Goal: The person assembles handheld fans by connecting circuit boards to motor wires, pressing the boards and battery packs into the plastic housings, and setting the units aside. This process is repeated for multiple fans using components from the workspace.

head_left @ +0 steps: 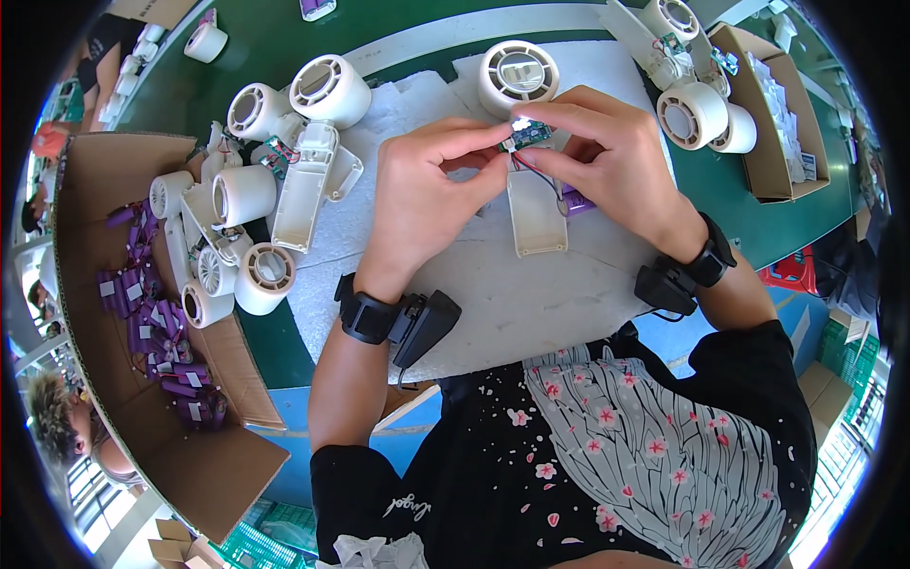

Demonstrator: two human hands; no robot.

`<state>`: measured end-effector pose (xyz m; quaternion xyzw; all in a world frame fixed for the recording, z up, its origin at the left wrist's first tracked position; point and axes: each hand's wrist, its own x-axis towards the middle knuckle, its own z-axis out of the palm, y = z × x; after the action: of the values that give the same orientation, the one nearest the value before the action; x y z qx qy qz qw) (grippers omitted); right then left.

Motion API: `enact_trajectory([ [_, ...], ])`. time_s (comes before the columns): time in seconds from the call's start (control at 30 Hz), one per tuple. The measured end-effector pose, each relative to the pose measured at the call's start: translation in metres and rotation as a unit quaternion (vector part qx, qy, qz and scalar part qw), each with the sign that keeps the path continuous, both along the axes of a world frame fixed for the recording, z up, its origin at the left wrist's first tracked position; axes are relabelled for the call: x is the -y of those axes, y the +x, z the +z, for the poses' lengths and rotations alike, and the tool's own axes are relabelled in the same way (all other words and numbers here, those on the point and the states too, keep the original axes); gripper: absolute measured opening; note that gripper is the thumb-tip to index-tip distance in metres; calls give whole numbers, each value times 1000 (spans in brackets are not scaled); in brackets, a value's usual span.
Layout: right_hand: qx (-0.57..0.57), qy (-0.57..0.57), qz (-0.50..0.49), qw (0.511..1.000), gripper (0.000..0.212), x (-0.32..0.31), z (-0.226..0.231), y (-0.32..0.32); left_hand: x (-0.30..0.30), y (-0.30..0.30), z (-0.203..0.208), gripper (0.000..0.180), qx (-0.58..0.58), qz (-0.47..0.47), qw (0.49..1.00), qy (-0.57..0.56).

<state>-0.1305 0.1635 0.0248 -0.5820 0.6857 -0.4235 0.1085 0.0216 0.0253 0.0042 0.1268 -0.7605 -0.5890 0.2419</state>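
Observation:
A small green circuit board (531, 134) is held up between my two hands, above a white handheld fan body. My left hand (427, 185) pinches at the board's left end, by a small white plug (509, 146) with red and black wires. My right hand (616, 156) grips the board's right side between thumb and fingers. The wires run down to a purple battery (576, 201), partly hidden under my right hand. Below lies the open fan handle (537, 220), with its round fan head (518, 81) beyond my fingertips.
A white foam sheet (427, 303) covers the green table (427, 24). Several white fan bodies (303, 204) crowd the left, beside a cardboard box (104, 351) of purple batteries (156, 327). More fans (692, 116) and a carton of white parts (782, 114) stand at right.

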Motion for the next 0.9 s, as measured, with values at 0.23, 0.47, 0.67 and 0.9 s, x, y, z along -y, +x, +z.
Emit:
enact_trajectory([
  [0.23, -9, -13, -4, 1000, 37, -1, -1, 1, -2, 0, 5, 30, 30, -11, 999, -32],
  [0.47, 0, -23, -10, 1000, 34, 1, -4, 3, -1, 1, 4, 27, 41, -4, 996, -75],
  [0.67, 14, -12, -18, 1000, 31, 1, -4, 4, 0, -3, -1, 23, -5, 20, 996, -85],
  [0.9, 82, 21, -41, 996, 24, 0, 0, 10, -4, -4, -2, 29, -26, -12, 999, -38],
])
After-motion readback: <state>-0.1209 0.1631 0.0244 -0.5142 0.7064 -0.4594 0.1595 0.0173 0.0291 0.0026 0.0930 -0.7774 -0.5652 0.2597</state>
